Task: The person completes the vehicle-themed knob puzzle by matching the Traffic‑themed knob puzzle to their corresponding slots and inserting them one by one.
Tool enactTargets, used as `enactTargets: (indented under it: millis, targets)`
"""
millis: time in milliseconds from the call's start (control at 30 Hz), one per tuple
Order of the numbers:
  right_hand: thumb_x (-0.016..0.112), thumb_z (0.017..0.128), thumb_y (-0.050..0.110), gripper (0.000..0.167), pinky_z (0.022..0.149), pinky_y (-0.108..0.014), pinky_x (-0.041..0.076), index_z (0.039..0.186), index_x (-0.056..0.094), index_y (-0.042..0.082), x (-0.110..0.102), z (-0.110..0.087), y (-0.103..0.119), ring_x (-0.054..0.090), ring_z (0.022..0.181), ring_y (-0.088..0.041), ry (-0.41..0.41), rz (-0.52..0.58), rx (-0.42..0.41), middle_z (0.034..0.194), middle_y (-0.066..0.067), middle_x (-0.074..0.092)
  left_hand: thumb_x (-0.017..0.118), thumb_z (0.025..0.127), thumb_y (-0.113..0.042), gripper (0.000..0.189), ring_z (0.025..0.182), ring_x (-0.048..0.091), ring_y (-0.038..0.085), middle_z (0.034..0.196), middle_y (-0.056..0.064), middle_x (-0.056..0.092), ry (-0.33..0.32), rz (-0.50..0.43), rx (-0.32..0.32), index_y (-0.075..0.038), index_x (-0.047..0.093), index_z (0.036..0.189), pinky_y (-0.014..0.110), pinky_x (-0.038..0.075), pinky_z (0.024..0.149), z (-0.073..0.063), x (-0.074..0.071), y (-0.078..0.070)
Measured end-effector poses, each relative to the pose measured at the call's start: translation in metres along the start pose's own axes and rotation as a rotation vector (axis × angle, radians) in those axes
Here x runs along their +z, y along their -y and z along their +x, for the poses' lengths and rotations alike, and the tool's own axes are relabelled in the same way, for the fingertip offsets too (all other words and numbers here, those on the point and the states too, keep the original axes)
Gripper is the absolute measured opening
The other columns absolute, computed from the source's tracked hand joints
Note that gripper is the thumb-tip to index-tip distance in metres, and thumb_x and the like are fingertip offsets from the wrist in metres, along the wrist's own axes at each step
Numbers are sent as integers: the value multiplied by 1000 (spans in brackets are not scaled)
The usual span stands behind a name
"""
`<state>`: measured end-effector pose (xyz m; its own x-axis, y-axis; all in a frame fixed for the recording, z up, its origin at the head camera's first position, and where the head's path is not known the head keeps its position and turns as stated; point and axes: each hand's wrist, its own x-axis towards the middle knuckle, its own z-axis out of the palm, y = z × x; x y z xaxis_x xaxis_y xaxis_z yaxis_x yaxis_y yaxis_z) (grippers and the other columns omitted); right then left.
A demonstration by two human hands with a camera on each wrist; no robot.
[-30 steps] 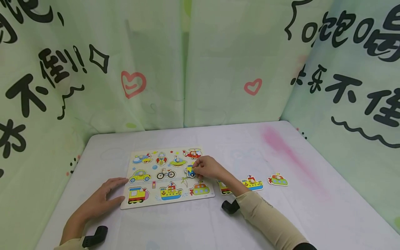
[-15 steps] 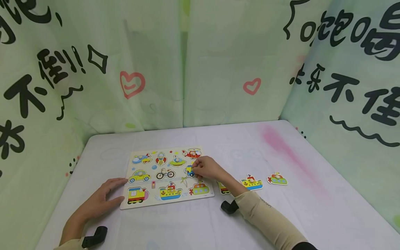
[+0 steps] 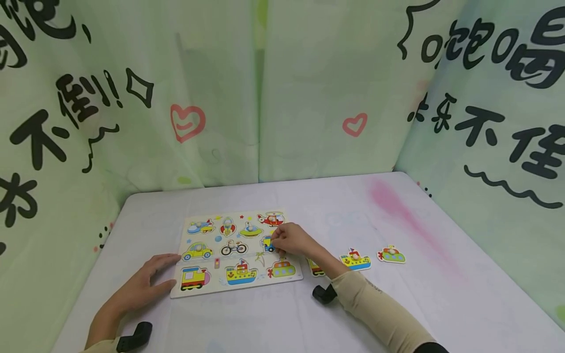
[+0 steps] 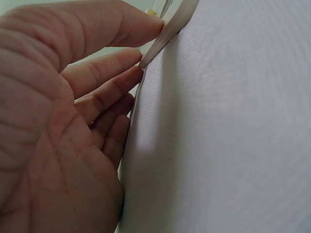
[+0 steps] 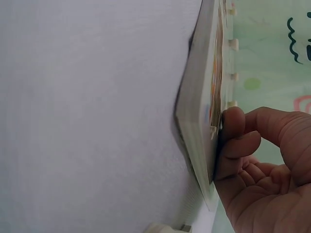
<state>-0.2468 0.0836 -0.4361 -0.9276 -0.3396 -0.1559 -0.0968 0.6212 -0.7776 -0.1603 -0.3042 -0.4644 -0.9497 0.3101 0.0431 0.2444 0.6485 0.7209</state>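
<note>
- One blue-and-yellow vehicle piece [image 3: 267,243] is pinched by the right-hand grip [image 3: 293,240] — fingers curled, partly covering it — on the right side of the puzzle board [image 3: 218,279].
- The board's left edge is touched by the left-hand grip [image 3: 145,282], thumb and fingers parted.
- A ship piece [image 3: 355,260] and submarine piece [image 3: 392,255] are seen farther right on the tabletop [image 3: 212,326].

The left grip [image 4: 53,126], a bare hand, fills the left side, palm showing and fingers gently bent. Its thumb [image 4: 114,24] stretches across the top, the tip touching the edge of a thin, pale board [image 4: 170,30]; the index and middle fingertips meet it just below. A soft shadow [image 4: 167,104] lies across the white cloth-covered bench [image 4: 243,126]. Pale green backdrop [image 4: 99,57] shows behind the thumb.
</note>
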Motion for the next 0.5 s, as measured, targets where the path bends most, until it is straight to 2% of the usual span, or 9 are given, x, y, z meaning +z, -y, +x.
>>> enactTargets:
  millis: [267, 500]
  targets:
    - [65, 97, 13, 13, 62, -25, 47, 106, 66, 3, -1, -10, -7, 61, 61, -14, 13, 125, -29, 68, -4, 65, 77, 90, -17, 57, 139, 37, 51, 146, 25, 48, 7, 4, -8, -5, 56, 142, 74, 31, 109, -1, 2, 0]
    - [66, 98, 16, 18, 68, -27, 55, 111, 66, 4, -4, -21, -5, 66, 67, -16, -8, 198, -4, 75, -6, 69, 77, 91, -17, 56, 138, 38, 50, 146, 24, 48, 1, 17, 4, -5, 56, 142, 73, 32, 108, -1, 0, 1]
